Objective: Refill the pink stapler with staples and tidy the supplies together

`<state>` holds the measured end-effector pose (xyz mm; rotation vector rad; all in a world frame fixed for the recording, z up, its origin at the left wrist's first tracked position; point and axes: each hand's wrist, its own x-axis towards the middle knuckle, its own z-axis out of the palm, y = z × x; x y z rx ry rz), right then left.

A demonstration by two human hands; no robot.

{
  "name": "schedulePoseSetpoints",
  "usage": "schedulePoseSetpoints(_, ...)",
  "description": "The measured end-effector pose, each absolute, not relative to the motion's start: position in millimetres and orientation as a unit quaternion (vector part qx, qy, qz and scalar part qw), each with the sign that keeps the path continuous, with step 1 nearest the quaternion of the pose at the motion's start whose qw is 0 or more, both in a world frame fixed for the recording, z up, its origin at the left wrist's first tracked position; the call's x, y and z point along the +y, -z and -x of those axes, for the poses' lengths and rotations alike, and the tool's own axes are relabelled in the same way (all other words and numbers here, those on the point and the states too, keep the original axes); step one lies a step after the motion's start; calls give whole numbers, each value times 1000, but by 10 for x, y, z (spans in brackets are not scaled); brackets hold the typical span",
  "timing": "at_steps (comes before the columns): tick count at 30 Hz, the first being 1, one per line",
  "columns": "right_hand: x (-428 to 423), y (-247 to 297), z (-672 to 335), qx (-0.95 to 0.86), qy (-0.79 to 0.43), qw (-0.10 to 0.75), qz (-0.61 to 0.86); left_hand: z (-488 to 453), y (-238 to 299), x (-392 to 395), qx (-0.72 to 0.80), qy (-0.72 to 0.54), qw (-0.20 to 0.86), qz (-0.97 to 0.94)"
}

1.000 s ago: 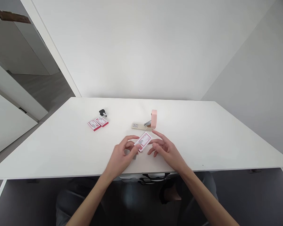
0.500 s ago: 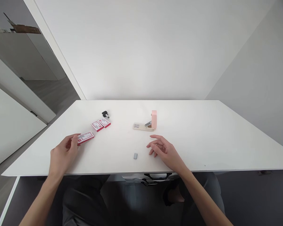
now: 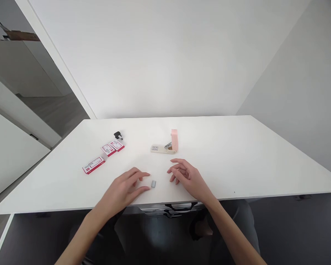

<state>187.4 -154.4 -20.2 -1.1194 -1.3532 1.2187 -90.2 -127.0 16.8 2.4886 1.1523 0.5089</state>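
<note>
A small grey block of staples [image 3: 153,184] lies near the front edge of the white table [image 3: 237,154]. My left hand [image 3: 127,189] rests just left of it, fingers apart and reaching toward it, holding nothing. My right hand [image 3: 186,176] hovers to the right of the block, fingers loosely curled and empty. Behind them a pink stapler [image 3: 168,143] stands hinged open, lid upright. A red-and-white staple box [image 3: 93,165] lies alone at the left.
Two more red-and-white staple boxes [image 3: 112,148] sit side by side at the back left, with a small black object [image 3: 117,135] behind them. A black handle [image 3: 179,207] shows under the table's front edge. White walls stand behind and to the right.
My left hand left the staple box on the table at the left and came back to the middle, beside the grey staple block. My right hand barely moved.
</note>
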Motion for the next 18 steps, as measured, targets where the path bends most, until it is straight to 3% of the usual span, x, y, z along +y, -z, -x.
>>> schedulePoseSetpoints(5,-1536,199,-1872,-550,-499,489,457,602,-97,-1254,413,-174,118,-886)
schedulePoseSetpoints(18,-1536,173,-1887,-552,-503,479,462,607,-38,-1162,405,-220,103,-881)
